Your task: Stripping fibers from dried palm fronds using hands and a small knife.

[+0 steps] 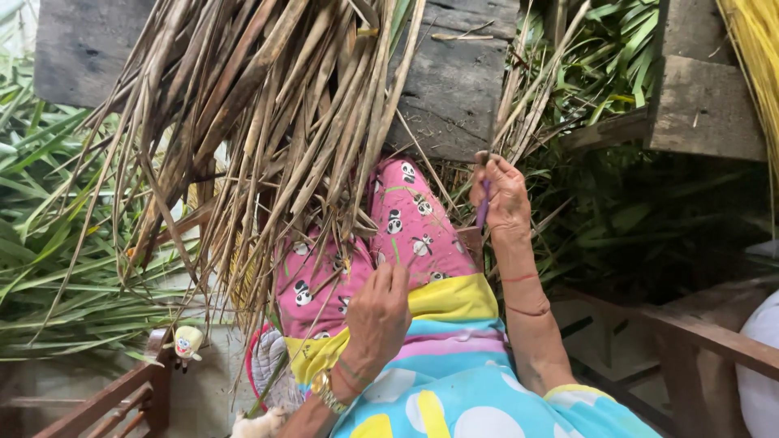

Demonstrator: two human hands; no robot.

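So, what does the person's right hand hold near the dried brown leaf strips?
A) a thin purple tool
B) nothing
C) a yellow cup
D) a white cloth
A: the right hand grips a thin purple tool that points down, beside the dried brown leaf strips.

The person wears pink trousers (414, 223) printed with pandas and a blue top (454, 389) with yellow bands. A gold watch (326, 391) circles the left wrist; thin red bands (519, 278) ring the right.

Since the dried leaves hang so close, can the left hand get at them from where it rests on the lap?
Probably yes. The left hand lies on the pink-clad lap, and the lowest tips of the dried leaves hang just above and beside it; nothing stands between them.
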